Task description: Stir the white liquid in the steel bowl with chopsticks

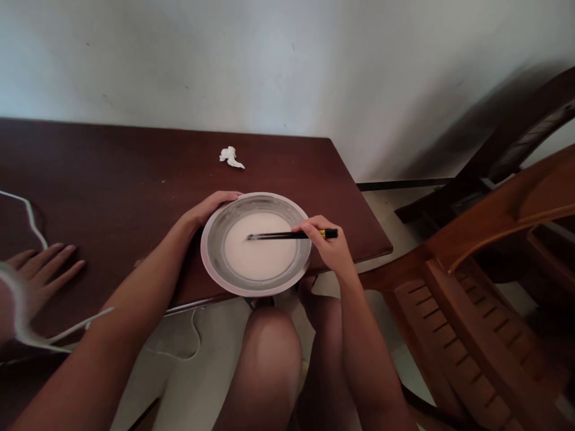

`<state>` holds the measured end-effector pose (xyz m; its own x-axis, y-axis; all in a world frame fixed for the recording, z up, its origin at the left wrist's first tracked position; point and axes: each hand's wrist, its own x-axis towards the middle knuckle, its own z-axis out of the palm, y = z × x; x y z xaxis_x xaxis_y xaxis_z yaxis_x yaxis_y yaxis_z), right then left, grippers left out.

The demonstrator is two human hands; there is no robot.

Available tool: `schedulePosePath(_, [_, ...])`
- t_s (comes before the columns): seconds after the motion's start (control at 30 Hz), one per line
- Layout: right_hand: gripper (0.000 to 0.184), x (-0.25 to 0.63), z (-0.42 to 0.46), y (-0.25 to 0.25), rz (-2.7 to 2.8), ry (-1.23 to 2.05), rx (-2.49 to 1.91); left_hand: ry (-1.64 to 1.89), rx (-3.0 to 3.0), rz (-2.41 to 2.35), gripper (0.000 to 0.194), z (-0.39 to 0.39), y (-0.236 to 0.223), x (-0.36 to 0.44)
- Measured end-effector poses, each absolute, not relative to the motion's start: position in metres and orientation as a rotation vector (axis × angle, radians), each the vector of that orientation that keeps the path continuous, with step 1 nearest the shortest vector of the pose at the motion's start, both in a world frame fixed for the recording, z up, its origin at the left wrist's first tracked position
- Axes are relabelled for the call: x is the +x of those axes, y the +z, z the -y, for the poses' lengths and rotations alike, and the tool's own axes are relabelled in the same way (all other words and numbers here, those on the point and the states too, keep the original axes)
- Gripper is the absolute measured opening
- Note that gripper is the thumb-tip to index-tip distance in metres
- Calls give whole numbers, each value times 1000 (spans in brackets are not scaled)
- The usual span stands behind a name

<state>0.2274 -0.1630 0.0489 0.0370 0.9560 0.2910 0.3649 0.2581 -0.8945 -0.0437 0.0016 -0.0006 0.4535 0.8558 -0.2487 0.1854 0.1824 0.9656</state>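
Observation:
A metal bowl (213, 239) holding white liquid sits at the front edge of a dark wooden table (135, 179). My left hand (211, 206) curls around the bowl's far left rim and grips it. My right hand (330, 245) is closed on a pair of black chopsticks (287, 235), whose tips rest in the white liquid near the bowl's middle. My knees show below the table edge.
A crumpled white tissue (231, 157) lies on the table behind the bowl. Another person's hand (42, 266) lies flat at the left, beside a white cable (31, 218). Wooden chairs (485, 263) stand to the right. A pale wall is behind the table.

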Motion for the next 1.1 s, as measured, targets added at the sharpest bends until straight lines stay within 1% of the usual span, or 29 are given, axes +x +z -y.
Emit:
schedulePosePath(0.1, [31,230,163,49,1405,626,-1327,617,1320,-1036,40,-3,-2,-44])
schedulePosePath(0.2, [35,232,164,48,1298,715,-1296,600,1301,-1014,40,-3,-2,-45])
schedulePosePath(0.3, [31,228,164,48,1453,823,-1259,601,1297,-1018,41,-1,-1,-44])
schedulePosePath(0.37, [27,227,163,48,1530,753,-1286,598,1314,-1026,41,0,-1,-44])
schedulePosePath(0.47, [31,230,163,48,1385,619,-1337,597,1327,-1021,40,0,-1,-45])
schedulePosePath(0.53, [34,232,164,48,1292,665,-1325,593,1319,-1021,38,0,-1,-45])
schedulePosePath(0.63, [31,230,164,47,1409,792,-1281,583,1304,-1019,37,2,1,-44])
schedulePosePath(0.73, [28,230,163,47,1509,694,-1303,589,1297,-1009,39,3,2,-45])
schedulePosePath(0.83, [34,231,164,48,1336,591,-1353,592,1289,-991,38,2,1,-47])
schedulePosePath(0.9, [36,231,164,48,1279,661,-1332,591,1293,-971,35,0,-2,-48])
schedulePosePath(1.0, [30,226,164,46,1431,798,-1274,596,1320,-967,34,-3,-4,-50])
schedulePosePath(1.1, [25,225,163,46,1487,724,-1301,605,1340,-980,37,-2,-4,-50])
